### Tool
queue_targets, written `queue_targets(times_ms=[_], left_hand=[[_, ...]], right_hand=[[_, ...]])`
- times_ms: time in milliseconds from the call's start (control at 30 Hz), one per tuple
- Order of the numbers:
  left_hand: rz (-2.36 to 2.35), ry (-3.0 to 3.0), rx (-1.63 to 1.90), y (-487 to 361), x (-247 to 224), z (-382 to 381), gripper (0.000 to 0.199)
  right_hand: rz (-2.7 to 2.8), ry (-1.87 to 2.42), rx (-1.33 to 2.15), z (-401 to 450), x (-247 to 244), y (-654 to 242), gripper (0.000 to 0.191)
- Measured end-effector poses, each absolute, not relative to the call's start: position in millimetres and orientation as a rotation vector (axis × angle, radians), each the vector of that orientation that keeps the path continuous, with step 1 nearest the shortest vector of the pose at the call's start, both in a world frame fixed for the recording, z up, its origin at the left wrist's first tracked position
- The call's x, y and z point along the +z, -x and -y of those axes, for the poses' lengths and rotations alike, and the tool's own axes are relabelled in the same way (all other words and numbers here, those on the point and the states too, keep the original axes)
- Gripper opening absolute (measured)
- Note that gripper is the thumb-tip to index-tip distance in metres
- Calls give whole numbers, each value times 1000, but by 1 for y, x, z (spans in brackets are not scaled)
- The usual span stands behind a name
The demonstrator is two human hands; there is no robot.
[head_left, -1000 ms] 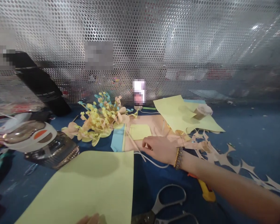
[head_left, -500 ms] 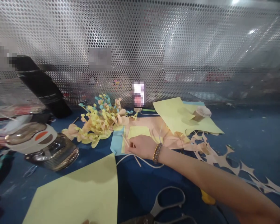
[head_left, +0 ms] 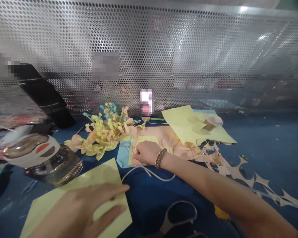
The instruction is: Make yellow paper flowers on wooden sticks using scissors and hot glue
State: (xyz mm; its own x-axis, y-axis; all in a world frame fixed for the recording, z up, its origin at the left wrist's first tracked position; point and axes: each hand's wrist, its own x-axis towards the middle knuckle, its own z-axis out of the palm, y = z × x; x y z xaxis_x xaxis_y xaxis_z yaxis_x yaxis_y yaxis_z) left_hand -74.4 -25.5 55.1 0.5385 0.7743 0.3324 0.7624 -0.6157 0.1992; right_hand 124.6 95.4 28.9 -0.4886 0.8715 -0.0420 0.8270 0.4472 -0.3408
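Note:
My right hand (head_left: 146, 152), with a beaded bracelet on its wrist, pinches a thin stick (head_left: 147, 171) over the pale yellow and blue paper pieces in the middle. A white cord (head_left: 161, 178) curves just below it. My left hand (head_left: 85, 205) is blurred, with thumb and fingers apart and nothing between them, above a large yellow-green sheet (head_left: 109, 172) at the lower left. Peach paper (head_left: 164, 131) lies beyond my right hand. Scissors (head_left: 166, 224) are at the front edge of the view.
A glass jar (head_left: 57, 165) and a black bottle (head_left: 47, 99) are on the left. Yellow and blue paper flowers (head_left: 104, 132) lie behind my hands. More yellow sheets (head_left: 186, 125), a roll (head_left: 212, 121) and cut paper scraps (head_left: 238, 168) are right. A perforated metal panel (head_left: 164, 43) stands behind.
My left hand has come into view from the bottom edge, over the sheet, whose right side has shifted and turned. My right hand still holds the stick, and appears slightly further left.

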Motion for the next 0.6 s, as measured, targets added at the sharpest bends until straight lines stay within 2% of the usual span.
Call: queue_targets(times_ms=[67, 133, 200, 300, 367, 467, 600], left_hand=[[-1326, -2562, 553, 53, 77, 4, 21], [-1366, -2413, 597, 36, 88, -15, 31], [-1364, -2322, 683, 26, 87, -33, 35], [-1376, -2334, 809, 23, 71, -60, 30], [-1406, -2444, 734, 24, 58, -77, 30], [-1282, -2678, 427, 20, 41, -99, 28], [-1204, -2726, 288, 7, 24, -117, 30]], right_hand=[[2454, 1425, 480, -89, 36, -129, 20], [2357, 1336, 508, -78, 44, -137, 23], [2224, 1261, 567, -64, 53, -151, 29], [1877, 1144, 666, -45, 64, -176, 22], [1828, 1183, 628, -38, 69, -192, 21], [1872, 1276, 590, -39, 74, -208, 18], [1806, 1199, 566, -46, 82, -213, 18]])
